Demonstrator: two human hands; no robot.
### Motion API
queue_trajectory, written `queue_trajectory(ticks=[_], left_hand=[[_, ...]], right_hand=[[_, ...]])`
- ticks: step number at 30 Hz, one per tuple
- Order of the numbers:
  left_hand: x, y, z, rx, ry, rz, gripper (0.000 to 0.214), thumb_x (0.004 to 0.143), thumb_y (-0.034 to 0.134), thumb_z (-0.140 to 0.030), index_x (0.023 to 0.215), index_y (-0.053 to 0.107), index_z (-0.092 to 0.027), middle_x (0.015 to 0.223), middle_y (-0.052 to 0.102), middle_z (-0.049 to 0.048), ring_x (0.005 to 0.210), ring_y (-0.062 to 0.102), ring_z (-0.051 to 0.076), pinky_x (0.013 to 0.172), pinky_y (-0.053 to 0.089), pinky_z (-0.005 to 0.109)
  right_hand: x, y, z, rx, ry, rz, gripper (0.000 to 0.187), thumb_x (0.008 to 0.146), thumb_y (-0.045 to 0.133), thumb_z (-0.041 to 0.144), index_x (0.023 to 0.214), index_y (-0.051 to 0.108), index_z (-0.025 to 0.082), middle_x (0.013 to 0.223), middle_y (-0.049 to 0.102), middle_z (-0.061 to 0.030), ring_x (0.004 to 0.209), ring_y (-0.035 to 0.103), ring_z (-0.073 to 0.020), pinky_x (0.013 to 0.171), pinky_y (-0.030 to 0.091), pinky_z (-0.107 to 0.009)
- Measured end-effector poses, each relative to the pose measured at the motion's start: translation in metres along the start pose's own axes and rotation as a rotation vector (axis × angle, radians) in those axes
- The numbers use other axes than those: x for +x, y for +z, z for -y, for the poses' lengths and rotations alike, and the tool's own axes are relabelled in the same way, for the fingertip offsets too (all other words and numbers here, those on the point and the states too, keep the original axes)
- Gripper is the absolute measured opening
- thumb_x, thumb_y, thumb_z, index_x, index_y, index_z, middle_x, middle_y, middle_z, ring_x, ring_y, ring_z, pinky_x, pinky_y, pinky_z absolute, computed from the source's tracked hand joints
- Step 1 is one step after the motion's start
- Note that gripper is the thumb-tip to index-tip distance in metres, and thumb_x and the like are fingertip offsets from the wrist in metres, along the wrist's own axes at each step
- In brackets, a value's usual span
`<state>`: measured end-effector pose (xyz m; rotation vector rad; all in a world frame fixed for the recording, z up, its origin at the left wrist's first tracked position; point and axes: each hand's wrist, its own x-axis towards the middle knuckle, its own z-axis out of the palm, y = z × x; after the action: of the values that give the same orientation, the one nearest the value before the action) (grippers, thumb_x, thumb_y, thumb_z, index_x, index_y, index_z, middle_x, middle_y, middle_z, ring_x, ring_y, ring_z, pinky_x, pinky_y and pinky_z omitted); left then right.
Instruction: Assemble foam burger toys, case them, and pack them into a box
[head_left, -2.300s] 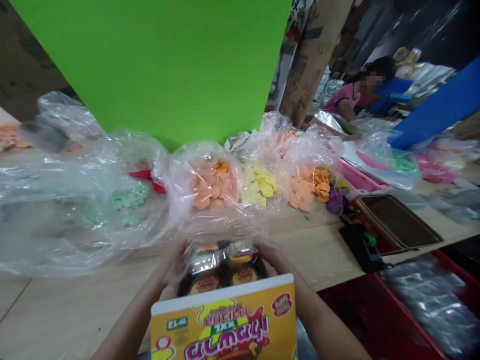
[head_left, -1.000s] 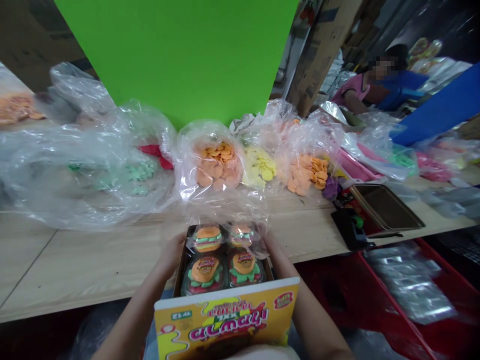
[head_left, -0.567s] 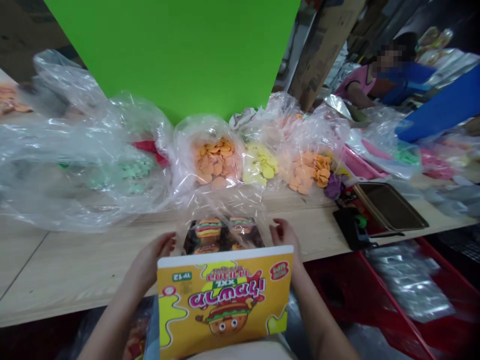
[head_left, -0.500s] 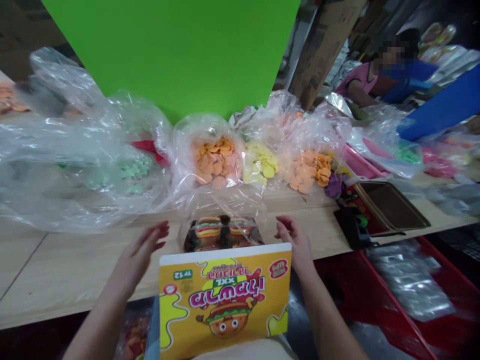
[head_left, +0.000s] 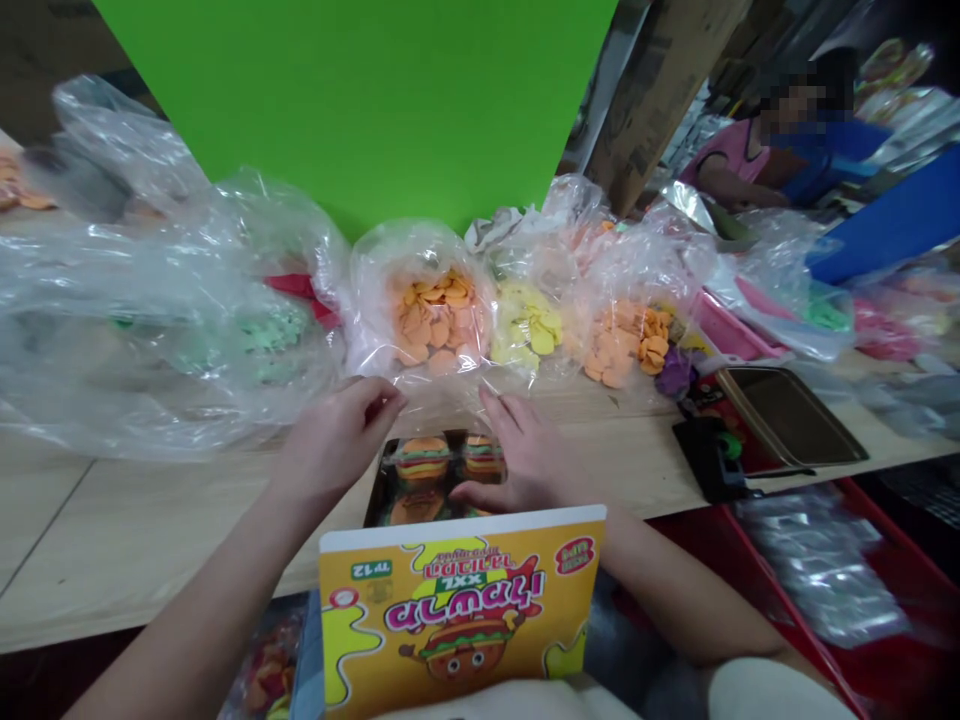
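"What are the hands doing?"

"The left hand point(head_left: 337, 440) is hanging just above the far edge of the tray, its fingers loosely curled and pinching nothing, the fingertips reaching the clear plastic. The right hand point(head_left: 521, 450) is spread, its fingers lying on the table and the thumb stretching over the tray's near right corner."

"And the tray?"

"The black tray of burger-shaped gummies point(head_left: 439, 470) is sitting between the hands, near the table's point(head_left: 112, 530) near edge. A yellow card point(head_left: 457, 610) printed with a cartoon burger is standing up on the near side, hiding part of the tray."

"What's lying beyond it?"

"A row of clear plastic bags is stretching across the table: one of green pieces point(head_left: 266, 335) on the left, then orange pieces point(head_left: 431, 320), yellow pieces point(head_left: 529, 335) and more orange point(head_left: 622, 345)."

"Anything off to the right?"

"A brown metal tray point(head_left: 787, 415) is lying on the table, and a red crate of foil packs point(head_left: 817, 570) is sitting below its edge. At the far right, a co-worker point(head_left: 739, 160) in a pink top is leaning toward the table."
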<state>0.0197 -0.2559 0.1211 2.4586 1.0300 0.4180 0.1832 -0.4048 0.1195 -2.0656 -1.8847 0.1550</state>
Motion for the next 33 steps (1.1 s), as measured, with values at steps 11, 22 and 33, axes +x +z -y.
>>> queue_trajectory(ticks=[11,22,33], left_hand=[[-0.039,-0.033,0.008,-0.165,0.163,0.009,0.025,0.079,0.051,-0.045,0.073,0.062,-0.023,0.078,0.063,0.0030,0.071,0.056,0.018,0.064,0.041,0.027],[-0.064,-0.015,-0.001,-0.622,-0.196,0.130,0.024,0.076,0.058,-0.044,0.078,0.057,-0.020,0.063,0.054,-0.0035,0.054,0.043,0.010,0.047,0.034,0.020],[-0.027,0.006,-0.003,-0.507,-0.063,0.158,0.030,0.073,0.057,-0.046,0.076,0.057,-0.016,0.063,0.056,-0.0006,0.057,0.048,0.012,0.051,0.037,0.023]], right_hand=[[-0.029,-0.050,-0.039,-0.035,0.186,0.038,0.024,0.084,0.045,0.018,0.097,0.065,0.020,0.088,0.067,-0.0047,0.077,0.060,-0.0169,0.069,0.044,-0.028],[-0.088,-0.048,-0.005,0.174,0.325,-0.295,0.006,0.081,0.051,0.021,0.080,0.057,0.020,0.080,0.061,-0.0027,0.078,0.056,-0.0167,0.071,0.043,-0.028],[-0.062,-0.034,-0.039,0.467,0.507,-0.441,0.020,0.082,0.051,0.034,0.090,0.054,0.016,0.087,0.061,-0.0075,0.079,0.060,-0.0192,0.073,0.049,-0.035]])
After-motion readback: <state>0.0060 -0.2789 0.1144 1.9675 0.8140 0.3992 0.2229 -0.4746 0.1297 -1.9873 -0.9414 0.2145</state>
